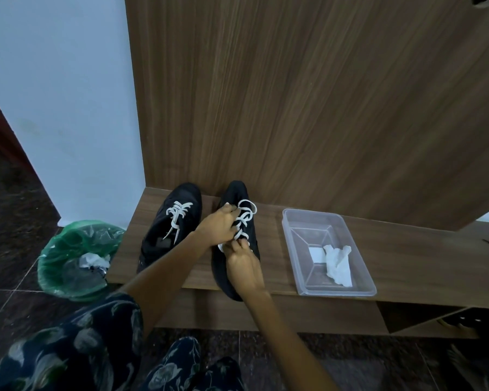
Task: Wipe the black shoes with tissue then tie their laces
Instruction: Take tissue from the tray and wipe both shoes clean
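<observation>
Two black shoes with white laces stand side by side on a low wooden bench [407, 261], toes toward the wooden panel. The left shoe [158, 238] has its lace ends lying loose over the tongue. Over the right shoe [237, 193] both my hands work the white laces [247, 211]. My left hand [219, 225] pinches a lace near the upper eyelets. My right hand [242, 259] pinches a lace end lower down, near the shoe's opening. A crumpled white tissue [338, 263] lies in a clear plastic tray.
The clear plastic tray [291, 235] sits on the bench right of the shoes. A bin lined with a green bag [68, 249], holding crumpled waste, stands on the dark tiled floor at the bench's left end. A tall wooden panel [322, 94] rises behind the bench.
</observation>
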Demonstrator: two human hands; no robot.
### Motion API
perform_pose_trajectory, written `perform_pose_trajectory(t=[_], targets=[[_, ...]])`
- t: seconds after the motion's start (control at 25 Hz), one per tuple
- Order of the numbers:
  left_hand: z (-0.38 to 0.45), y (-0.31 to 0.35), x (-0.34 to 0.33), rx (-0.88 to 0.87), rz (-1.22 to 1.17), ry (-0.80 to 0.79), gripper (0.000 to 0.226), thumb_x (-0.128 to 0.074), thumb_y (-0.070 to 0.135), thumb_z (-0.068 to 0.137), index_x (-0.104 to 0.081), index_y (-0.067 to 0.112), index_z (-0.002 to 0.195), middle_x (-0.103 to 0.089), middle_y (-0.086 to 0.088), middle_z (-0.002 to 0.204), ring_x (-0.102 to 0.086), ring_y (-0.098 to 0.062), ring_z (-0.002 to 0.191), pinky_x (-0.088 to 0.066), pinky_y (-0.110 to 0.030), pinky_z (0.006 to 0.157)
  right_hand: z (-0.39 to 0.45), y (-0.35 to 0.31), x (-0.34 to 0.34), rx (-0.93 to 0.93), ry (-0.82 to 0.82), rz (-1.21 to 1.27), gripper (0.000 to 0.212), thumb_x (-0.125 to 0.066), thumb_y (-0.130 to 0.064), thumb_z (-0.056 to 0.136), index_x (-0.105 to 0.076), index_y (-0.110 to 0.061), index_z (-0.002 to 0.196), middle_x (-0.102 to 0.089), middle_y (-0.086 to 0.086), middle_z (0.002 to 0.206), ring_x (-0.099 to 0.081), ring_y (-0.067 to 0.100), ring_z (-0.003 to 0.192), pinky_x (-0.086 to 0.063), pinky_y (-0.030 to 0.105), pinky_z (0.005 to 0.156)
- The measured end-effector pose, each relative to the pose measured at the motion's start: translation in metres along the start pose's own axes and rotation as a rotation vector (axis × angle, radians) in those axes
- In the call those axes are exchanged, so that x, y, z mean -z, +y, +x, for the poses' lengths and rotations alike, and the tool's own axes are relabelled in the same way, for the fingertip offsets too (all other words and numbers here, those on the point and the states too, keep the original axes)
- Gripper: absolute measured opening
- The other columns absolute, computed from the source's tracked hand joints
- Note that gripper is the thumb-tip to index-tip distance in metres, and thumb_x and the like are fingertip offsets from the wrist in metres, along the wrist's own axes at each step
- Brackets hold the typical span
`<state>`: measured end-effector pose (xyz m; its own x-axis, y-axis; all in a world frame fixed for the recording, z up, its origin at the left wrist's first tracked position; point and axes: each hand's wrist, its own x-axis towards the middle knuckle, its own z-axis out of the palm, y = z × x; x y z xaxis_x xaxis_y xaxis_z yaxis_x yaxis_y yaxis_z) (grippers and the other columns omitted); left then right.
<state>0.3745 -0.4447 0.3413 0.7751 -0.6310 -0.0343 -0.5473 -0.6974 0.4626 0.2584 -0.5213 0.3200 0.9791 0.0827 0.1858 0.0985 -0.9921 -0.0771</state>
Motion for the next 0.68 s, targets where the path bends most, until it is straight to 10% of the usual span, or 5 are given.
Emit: perform_pose_trajectory(t=[0.24,0.36,0.52,0.68], targets=[[-0.009,0.012,-0.017,0.171,-0.06,0.005,0.073,-0.058,0.023,0.09,-0.013,0.024,0.148,0.007,-0.021,0.155,0.003,-0.033,0.145,-0.026,-0.047,0.114,-0.051,-0.001,0.016,0.222,-0.036,-0.136,0.023,-0.05,-0.014,0.07,-0.073,-0.019,0.072,-0.062,-0.007,0.063,-0.059,0.009,0.064,-0.044,0.018,0.043],[-0.008,0.018,-0.018,0.249,-0.064,-0.011,0.073,-0.057,0.022,0.09,-0.011,0.029,0.147,0.007,-0.026,0.154,-0.009,-0.038,0.144,-0.032,-0.048,0.109,-0.03,0.005,0.032,0.167,-0.184,-0.019,0.022,-0.053,0.004,0.077,-0.068,0.0,0.091,-0.064,0.013,0.095,-0.057,0.026,0.095,-0.051,0.035,0.064],[-0.016,0.02,-0.013,0.279,-0.092,-0.069,0.078,-0.056,0.015,0.09,-0.005,0.027,0.148,0.003,-0.027,0.154,-0.025,-0.04,0.138,-0.038,-0.046,0.106,-0.034,0.026,0.039,-0.48,-0.102,0.556,0.024,-0.045,-0.008,0.089,-0.068,-0.003,0.084,-0.065,0.01,0.084,-0.057,0.017,0.07,-0.039,0.015,0.051],[-0.039,0.059,-0.031,0.088,-0.154,0.354,0.063,-0.046,-0.006,0.086,-0.028,0.014,0.144,-0.021,-0.014,0.154,-0.024,-0.026,0.141,-0.038,-0.036,0.109,-0.104,0.053,0.026,-1.171,0.312,1.027,0.022,-0.058,-0.021,0.087,-0.065,-0.009,0.07,-0.062,0.01,0.07,-0.055,0.02,0.068,-0.044,0.029,0.065]])
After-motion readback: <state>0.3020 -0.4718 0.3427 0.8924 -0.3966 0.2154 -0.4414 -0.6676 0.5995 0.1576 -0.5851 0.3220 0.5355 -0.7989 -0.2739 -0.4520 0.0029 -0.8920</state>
